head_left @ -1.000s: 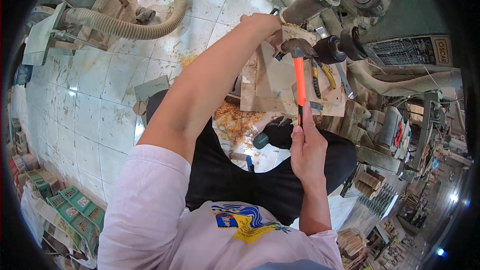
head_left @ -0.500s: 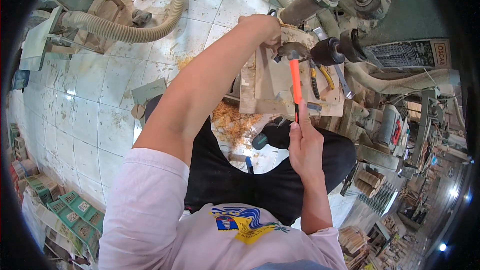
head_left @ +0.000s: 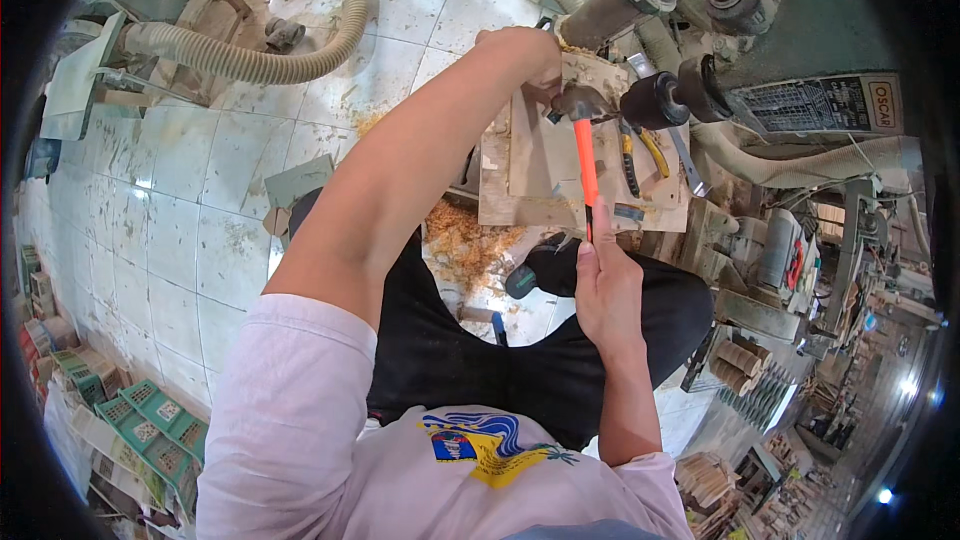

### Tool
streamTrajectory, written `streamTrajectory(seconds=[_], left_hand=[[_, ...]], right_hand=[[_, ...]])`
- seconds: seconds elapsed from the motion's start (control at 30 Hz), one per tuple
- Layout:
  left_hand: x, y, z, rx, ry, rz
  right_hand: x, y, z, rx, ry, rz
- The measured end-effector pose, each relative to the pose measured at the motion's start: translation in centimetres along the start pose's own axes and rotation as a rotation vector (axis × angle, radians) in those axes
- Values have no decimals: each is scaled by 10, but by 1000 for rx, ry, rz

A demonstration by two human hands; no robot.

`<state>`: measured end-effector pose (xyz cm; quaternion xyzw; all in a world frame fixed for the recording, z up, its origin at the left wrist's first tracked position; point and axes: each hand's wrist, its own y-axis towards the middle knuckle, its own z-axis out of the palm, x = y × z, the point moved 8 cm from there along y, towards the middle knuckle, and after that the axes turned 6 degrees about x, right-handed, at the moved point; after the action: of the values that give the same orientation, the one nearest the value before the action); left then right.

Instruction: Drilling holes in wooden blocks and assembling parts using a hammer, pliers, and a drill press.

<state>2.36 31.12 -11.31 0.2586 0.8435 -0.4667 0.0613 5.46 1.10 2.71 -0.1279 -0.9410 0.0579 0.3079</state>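
My right hand [head_left: 612,290] is wrapped round the lower handle of a claw hammer [head_left: 586,165], which has an orange and black handle and a dark metal head. My left hand [head_left: 535,60] reaches over the machine's wooden board [head_left: 495,205] with its fingers curled closed. A dark piece pokes out above and below the left fist; what it is I cannot make out. The hammer head is close beside that lower end, and I cannot tell whether they touch. Right of the hammer, yellow-and-black pliers [head_left: 653,152] and a flat metal bar [head_left: 685,160] lie on the board.
A machine column [head_left: 610,15] and a black spindle [head_left: 655,102] stand close to the hammer head. Ribbed hoses [head_left: 240,58] cross the tiled floor [head_left: 165,240]. Wood shavings [head_left: 465,245] lie before my legs. Green crates [head_left: 150,420] sit at lower left.
The hammer has shifted slightly left, its head now nearer my left fist. My right hand moved a little with it; the left hand stays in place.
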Motion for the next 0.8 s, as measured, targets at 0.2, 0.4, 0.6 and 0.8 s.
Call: streamTrajectory(seconds=[0.2,0.4,0.6,0.8], left_hand=[[-9,5,-5,-66,-4,-12],[4,7,-8,-134,4,10],[6,13,-5,-76,74,23],[-9,-12,-5,-100,-30,-39]], right_hand=[[3,-6,-3,-114,-42,-126],[7,-2,1,-17,-23,-48],[7,2,3,-7,-22,-89],[-8,-3,3,-35,18,4]])
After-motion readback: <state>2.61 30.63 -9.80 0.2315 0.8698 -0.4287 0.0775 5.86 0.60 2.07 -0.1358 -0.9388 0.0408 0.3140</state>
